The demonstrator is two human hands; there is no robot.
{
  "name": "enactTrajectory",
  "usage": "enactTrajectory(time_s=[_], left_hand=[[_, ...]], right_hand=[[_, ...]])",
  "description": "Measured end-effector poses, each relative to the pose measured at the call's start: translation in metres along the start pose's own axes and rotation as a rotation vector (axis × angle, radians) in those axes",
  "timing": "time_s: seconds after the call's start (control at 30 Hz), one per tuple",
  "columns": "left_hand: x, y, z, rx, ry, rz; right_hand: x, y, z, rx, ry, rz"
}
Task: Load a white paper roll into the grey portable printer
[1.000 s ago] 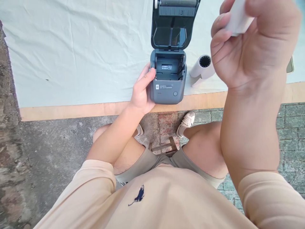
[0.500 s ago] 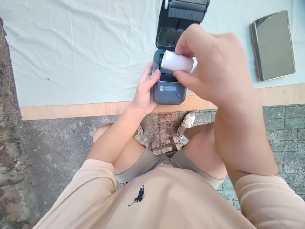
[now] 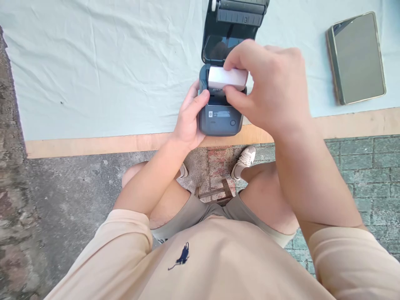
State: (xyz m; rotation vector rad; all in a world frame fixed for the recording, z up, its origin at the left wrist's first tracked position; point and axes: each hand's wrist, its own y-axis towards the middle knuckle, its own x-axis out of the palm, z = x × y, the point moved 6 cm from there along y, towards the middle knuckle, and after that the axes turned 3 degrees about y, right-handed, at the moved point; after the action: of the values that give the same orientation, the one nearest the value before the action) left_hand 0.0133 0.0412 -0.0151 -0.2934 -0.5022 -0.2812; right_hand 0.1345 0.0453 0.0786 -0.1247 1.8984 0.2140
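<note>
A small dark label printer is held near the table's front edge, its lid swung up and back. My left hand grips the printer's left side, thumb on top of the rim. Between the thumb and fingers of my right hand is a white paper roll, lying crosswise at the opening of the printer's compartment. Whether the roll touches the compartment floor is hidden. A power button and a small label show on the printer's front face.
A phone, resting on a dark box-like thing, lies at the right on the pale blue cloth. The wooden table edge runs across in front of my knees. Under the table stands a wooden stool or frame.
My right hand has moved left and slightly down with the paper roll, which now lies level and lower in the printer's compartment. My left hand still holds the printer.
</note>
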Motion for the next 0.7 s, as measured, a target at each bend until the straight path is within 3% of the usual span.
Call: enactTrajectory(time_s=[0.13,0.4,0.7], left_hand=[[0.002,-0.001,0.001,0.006,-0.013,-0.022],[0.006,-0.003,0.0,0.016,-0.033,-0.009],[0.005,-0.002,-0.004,-0.059,-0.029,-0.035]], right_hand=[[-0.008,-0.001,0.004,0.044,0.11,0.002],[-0.008,-0.004,0.0,0.098,-0.213,-0.148],[-0.007,-0.012,0.002,0.1,-0.221,-0.174]])
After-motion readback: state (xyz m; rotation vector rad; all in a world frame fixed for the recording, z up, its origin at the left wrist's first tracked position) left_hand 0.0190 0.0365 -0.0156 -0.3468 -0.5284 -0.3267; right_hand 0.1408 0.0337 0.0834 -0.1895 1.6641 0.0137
